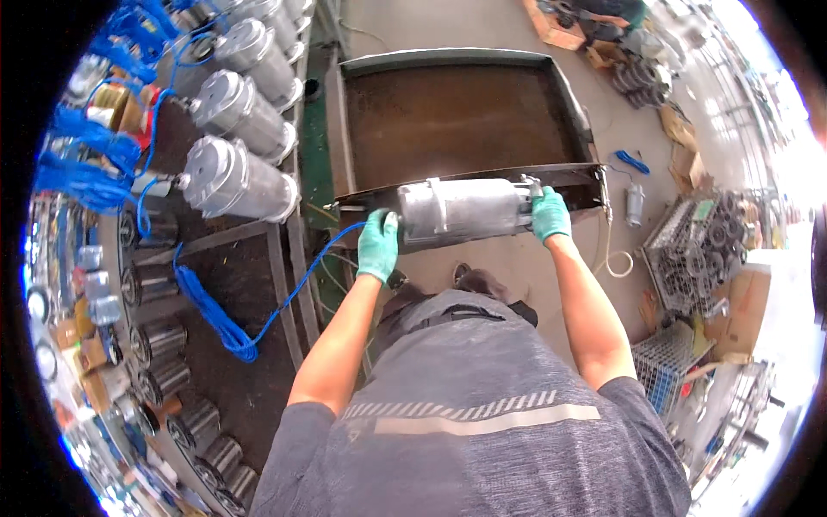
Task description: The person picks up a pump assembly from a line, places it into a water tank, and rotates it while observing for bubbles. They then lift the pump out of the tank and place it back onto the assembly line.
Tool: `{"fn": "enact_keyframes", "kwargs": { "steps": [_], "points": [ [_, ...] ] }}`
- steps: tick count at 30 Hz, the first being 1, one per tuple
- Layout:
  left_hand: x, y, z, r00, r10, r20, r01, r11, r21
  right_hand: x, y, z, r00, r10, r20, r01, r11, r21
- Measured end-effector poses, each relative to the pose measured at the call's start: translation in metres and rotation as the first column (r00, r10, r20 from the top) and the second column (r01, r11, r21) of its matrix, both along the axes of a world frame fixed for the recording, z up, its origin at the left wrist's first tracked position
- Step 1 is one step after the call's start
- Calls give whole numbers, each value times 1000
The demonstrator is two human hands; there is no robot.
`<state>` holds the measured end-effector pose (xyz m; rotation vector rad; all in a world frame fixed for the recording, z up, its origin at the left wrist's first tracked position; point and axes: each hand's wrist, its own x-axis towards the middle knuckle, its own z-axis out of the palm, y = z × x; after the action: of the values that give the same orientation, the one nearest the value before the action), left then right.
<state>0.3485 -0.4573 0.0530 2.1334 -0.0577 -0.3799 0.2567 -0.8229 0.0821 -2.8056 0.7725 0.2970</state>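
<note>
A silver cylindrical submersible pump (465, 207) lies level across the near edge of a metal tank (457, 57) that holds brown, murky liquid. My left hand (378, 246), in a green glove, grips the pump's left end. At its right end, by the metal fittings, my gloved right hand (551, 215) is closed round the pump; some of its fingers are hidden. From near my left hand a blue cable (297, 289) runs to a bundled coil on the dark bench at left. Whether the pump rests on the edge or hangs just above it, I cannot tell.
Several similar silver pumps (234, 179) stand in a row at left, with blue cable coils (95, 146) beside them. Metal cylinders (159, 340) line the lower left. A pale hose (610, 250) hangs at the tank's right; wire baskets (689, 250) of parts stand farther right.
</note>
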Motion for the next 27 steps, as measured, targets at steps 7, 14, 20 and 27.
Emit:
{"fn": "enact_keyframes", "kwargs": {
  "steps": [7, 14, 20, 27],
  "points": [
    [-30, -42, 34, 981, -81, 177, 92, 994, -55, 7, -2, 16, 992, -120, 43, 116, 988, 99],
    [-33, -48, 34, 960, -53, 275, 76, 994, -73, 6, -14, 8, 977, 211, -10, -211, 973, -94],
    [-38, -46, 37, 975, -44, 219, 26, 996, 84, -28, -45, 14, 939, -280, 197, 122, 811, 573],
    [-33, -51, 48, 986, -53, 159, 18, 977, 214, -116, -180, -22, 826, -512, 236, 512, 856, 66]
  ]
}}
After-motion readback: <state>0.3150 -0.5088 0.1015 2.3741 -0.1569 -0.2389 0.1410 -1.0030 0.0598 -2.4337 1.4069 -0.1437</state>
